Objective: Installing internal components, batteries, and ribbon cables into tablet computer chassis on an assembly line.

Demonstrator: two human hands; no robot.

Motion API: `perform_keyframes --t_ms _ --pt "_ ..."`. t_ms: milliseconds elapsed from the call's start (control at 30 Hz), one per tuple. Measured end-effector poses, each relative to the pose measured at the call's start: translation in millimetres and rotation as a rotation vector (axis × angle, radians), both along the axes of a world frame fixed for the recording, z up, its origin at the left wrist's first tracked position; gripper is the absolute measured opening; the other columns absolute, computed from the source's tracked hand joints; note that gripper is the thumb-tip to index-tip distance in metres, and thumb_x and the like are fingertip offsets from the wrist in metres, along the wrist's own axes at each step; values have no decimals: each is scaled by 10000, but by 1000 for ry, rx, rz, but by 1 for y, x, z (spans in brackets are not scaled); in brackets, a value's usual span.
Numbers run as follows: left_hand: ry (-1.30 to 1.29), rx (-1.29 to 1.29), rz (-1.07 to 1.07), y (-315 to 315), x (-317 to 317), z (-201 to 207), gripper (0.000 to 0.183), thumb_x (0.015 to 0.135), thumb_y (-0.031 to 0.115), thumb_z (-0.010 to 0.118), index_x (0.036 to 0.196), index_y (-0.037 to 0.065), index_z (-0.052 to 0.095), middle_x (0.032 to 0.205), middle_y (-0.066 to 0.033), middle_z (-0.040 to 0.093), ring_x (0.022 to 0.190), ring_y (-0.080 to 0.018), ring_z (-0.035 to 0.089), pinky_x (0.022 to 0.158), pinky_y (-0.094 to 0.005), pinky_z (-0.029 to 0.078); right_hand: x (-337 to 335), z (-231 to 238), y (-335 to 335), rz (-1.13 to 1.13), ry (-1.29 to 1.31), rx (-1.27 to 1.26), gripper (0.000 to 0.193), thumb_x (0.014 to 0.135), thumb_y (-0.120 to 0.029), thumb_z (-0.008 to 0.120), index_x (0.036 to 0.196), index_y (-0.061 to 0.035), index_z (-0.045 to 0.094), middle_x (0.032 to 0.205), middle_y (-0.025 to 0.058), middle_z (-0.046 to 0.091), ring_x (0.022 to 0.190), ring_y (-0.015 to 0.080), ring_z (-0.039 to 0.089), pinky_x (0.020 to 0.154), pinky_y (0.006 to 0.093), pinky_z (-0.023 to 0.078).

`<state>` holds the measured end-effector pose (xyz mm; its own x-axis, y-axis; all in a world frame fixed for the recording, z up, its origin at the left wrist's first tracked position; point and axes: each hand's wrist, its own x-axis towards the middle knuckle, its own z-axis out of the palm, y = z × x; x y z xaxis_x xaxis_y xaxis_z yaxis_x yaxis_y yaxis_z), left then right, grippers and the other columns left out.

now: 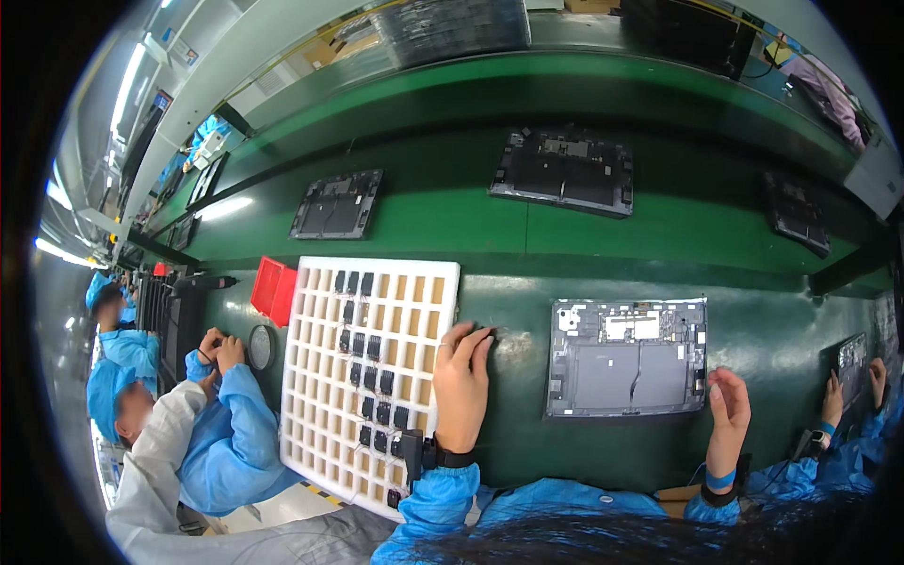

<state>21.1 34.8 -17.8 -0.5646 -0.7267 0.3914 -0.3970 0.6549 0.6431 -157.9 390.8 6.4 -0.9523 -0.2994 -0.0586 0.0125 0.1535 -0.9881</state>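
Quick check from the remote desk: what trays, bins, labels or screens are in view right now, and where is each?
White compartment tray: left of the left hand, rectangular grid, partly filled with small black parts.
Red bin: beside the tray's far left corner, small, open-topped.
White labels: inside the grey open laptop chassis between both hands, small rectangles.
Right hand: at the chassis's right edge.
No lit screens visible.

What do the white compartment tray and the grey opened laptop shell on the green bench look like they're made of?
The white gridded compartment tray looks like moulded plastic: thin, even walls and a matt white surface. The grey rectangular laptop shell seems to be metal or painted plastic, flat with a dull sheen; the picture leaves that open.
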Motion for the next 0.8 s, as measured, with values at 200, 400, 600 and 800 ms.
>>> perform_keyframes --t_ms 200,400,600,800 --pt "-59 35 -149 -6 0 -7 302 913 -27 797 1211 6 756 1292 -170 660 1064 -354 686 918 -429 579 1 3 -2 24 -18 -7 266 1083 -62 632 1332 30 645 1256 91 691 1210 178 641 1104 321 461" --pt "14 20 -52 -10 -3 0 186 949 -28 756 1132 -2 738 1087 -209 748 966 -395 726 833 -445 578 1 7 -4 43 -42 -21 243 1094 -80 624 1310 28 656 1225 89 699 1196 175 646 1095 318 466" --pt "36 59 69 -7 -3 8 169 1009 5 735 1170 -32 696 1067 -187 775 957 -304 772 842 -383 597 4 19 -5 29 -22 -44 223 1102 -90 610 1289 20 662 1204 80 701 1178 173 644 1078 318 468" --pt "427 745 -112 25 -7 45 301 1081 17 652 1370 -54 607 1238 -148 746 942 -153 712 844 -292 582 17 43 -25 79 13 -41 180 1072 -49 620 1235 14 662 1158 81 687 1159 177 643 1055 321 473"
